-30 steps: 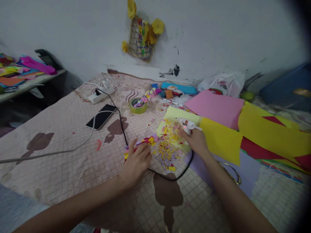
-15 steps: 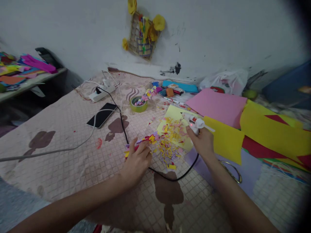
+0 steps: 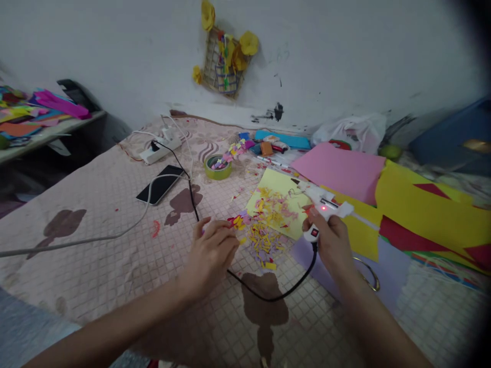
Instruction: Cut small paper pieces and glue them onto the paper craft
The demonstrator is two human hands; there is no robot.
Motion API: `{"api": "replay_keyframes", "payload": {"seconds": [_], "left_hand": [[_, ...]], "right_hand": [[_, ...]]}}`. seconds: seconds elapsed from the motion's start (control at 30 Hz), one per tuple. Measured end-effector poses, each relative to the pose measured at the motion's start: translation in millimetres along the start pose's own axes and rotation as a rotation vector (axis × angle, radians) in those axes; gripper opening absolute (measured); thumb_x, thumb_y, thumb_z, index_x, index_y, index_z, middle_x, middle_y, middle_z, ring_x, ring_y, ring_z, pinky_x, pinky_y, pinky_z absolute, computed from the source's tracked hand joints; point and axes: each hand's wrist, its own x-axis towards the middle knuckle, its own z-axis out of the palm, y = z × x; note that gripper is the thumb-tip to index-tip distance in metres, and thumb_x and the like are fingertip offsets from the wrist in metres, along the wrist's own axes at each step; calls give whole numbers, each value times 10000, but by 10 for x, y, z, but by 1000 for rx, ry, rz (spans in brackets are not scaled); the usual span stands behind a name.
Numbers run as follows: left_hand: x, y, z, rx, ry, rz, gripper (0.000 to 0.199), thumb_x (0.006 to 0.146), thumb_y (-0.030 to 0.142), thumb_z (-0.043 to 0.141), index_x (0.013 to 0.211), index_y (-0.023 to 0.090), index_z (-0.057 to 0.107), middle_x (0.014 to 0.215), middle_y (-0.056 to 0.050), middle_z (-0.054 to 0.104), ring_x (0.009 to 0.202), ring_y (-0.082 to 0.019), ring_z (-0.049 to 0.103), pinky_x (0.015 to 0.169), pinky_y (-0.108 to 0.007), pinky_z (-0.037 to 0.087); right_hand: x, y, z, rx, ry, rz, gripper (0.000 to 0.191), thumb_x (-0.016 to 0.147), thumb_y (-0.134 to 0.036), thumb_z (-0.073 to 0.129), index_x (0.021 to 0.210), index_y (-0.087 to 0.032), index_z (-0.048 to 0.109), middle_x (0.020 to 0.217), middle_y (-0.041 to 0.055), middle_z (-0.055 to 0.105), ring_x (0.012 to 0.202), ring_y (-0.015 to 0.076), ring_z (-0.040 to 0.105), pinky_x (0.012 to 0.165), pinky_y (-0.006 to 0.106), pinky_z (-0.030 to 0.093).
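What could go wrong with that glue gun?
The glue gun in the right grip has a red light on, so its tip may be hot and could burn skin. Its black cord loops across and runs out of sight behind the left grip, so it might snag. Lots of tiny loose pieces lie near the cord, and a sweep could scatter them.

A pale cable (image 3: 115,237) crosses a phone (image 3: 162,187); a decoration (image 3: 226,76) hangs on the wall (image 3: 134,46).
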Motion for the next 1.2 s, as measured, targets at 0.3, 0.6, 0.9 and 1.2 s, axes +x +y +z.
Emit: {"api": "replay_keyframes", "payload": {"seconds": [0.3, 0.6, 0.9, 1.2], "left_hand": [[423, -213, -277, -796, -48, -506, 171, 735, 314, 612, 732, 145, 638, 697, -23, 642, 609, -111, 545, 588, -233, 422], [570, -280, -96, -1057, -71, -643, 176, 680, 313, 657, 716, 141, 642, 658, 4, 622, 563, -69, 508, 546, -187, 394], [571, -263, -38, -1060, -72, -674, 171, 675, 306, 663, 707, 139, 647, 652, 5, 628, 562, -69, 520, 524, -176, 397], [565, -242, -49, -1034, -90, -645, 175, 673, 317, 662, 699, 144, 660, 686, -19, 662, 591, -88, 567, 560, -193, 442]], "right_hand": [[-102, -115, -19, -206, -149, -23, 462, 814, -478, 491, 465, -176, 510, 460, -9, 475, 450, 109, 414, 459, 234, 322], [-412, -241, 62, -167, -346, -257, 219, 813, -364, 517, 707, -188, 593, 553, -7, 556, 567, 167, 543, 569, 268, 461], [-512, -211, 79, -316, -445, -369, 141, 838, -300, 488, 830, -214, 598, 749, 26, 648, 719, 201, 604, 724, 305, 488], [-515, -217, 102, -355, -475, -341, 147, 858, -316, 467, 903, -212, 561, 800, 50, 630, 845, 233, 591, 656, 298, 478]]}}
